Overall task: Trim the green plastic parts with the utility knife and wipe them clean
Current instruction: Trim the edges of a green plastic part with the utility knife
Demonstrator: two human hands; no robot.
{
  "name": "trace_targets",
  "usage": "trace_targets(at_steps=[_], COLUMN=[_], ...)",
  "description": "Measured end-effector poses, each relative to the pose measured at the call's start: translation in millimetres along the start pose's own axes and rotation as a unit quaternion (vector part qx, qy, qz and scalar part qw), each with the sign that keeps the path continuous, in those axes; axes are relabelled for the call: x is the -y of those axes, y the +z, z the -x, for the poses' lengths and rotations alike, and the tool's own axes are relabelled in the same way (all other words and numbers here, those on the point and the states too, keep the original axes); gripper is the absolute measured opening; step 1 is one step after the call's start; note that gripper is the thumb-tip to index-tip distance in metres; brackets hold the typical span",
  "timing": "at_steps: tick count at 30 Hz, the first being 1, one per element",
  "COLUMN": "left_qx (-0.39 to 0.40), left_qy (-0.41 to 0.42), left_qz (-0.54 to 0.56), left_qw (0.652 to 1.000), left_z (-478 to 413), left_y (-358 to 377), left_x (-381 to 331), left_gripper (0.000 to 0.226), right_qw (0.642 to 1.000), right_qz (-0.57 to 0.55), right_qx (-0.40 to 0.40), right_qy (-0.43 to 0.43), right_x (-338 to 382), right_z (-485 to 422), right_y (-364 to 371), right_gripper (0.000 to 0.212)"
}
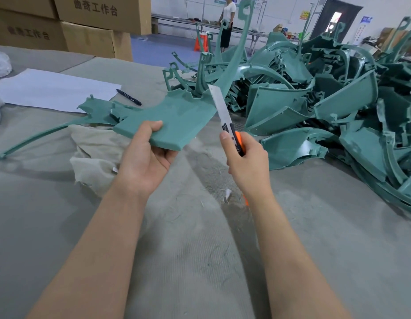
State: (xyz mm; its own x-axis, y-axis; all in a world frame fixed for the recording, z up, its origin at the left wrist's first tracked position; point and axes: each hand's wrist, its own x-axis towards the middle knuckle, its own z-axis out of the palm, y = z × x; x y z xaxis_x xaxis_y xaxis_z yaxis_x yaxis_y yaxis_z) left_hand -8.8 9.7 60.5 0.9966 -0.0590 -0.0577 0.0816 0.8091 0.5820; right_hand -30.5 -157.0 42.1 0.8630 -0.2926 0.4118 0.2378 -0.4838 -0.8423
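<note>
**A:** What have the hands got?

**B:** I see the left hand (144,162) pinching the near corner of a flat green part (177,116), thumb on top and fingers curled beneath. The piece is lifted clear of the table (200,249). The right hand (246,162) is wrapped round the orange-and-black handle of the knife (233,137), thumb up along its back.

**A:** And the blade against that part?

**B:** The blade (219,104) is run out long and tilted up and away from me. It crosses the part's right edge, just beyond the right hand. Whether steel touches plastic I cannot tell from here.

**A:** What lies around the part?

**B:** Under its near-left side a beige cloth (96,153) lies crumpled on the table. Left of the part, a second green piece (98,109) with a long thin arm lies flat. Farther left of the part I have a black pen (129,97) beside a white sheet of paper (52,88). Right of the part, a big pile of green parts (326,100) is heaped on the table, near the knife hand. Well behind the part stand cardboard boxes (89,24) and a person (227,21) at a far bench.
</note>
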Motion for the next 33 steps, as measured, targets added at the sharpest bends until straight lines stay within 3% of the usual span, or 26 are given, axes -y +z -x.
trace_targets(at_steps=[14,18,21,22,24,27,30,33], left_qx=[-0.017,-0.022,-0.034,-0.034,-0.042,-0.036,-0.013,-0.002], left_qy=[-0.002,0.007,0.004,0.009,0.017,0.043,0.029,0.002], left_qz=[0.024,0.038,0.037,0.029,0.016,0.019,-0.002,-0.026], left_qw=[1.0,0.999,0.999,0.999,0.999,0.998,1.0,1.0], left_z=[-5,-10,-13,-14,-13,-9,-6,-5], left_y=[-1,-6,-10,-10,-10,-10,-8,-5], left_x=[2,0,-1,-2,-4,-6,0,4], left_gripper=[0.012,0.013,0.032,0.028,0.013,0.012,0.011,0.013], right_qw=[0.995,0.979,0.947,0.942,0.955,0.981,0.999,1.0], right_qz=[-0.022,0.007,0.055,0.043,-0.04,-0.112,-0.038,-0.003], right_qx=[0.092,0.179,0.288,0.304,0.277,0.154,0.022,-0.024], right_qy=[-0.042,-0.101,-0.134,-0.133,-0.095,-0.043,-0.018,-0.001], right_x=[12,15,16,18,21,17,3,-4], right_z=[9,17,23,23,17,3,-4,-5], right_y=[14,24,29,28,18,-2,-10,-9], right_gripper=[0.039,0.035,0.035,0.036,0.041,0.045,0.048,0.051])
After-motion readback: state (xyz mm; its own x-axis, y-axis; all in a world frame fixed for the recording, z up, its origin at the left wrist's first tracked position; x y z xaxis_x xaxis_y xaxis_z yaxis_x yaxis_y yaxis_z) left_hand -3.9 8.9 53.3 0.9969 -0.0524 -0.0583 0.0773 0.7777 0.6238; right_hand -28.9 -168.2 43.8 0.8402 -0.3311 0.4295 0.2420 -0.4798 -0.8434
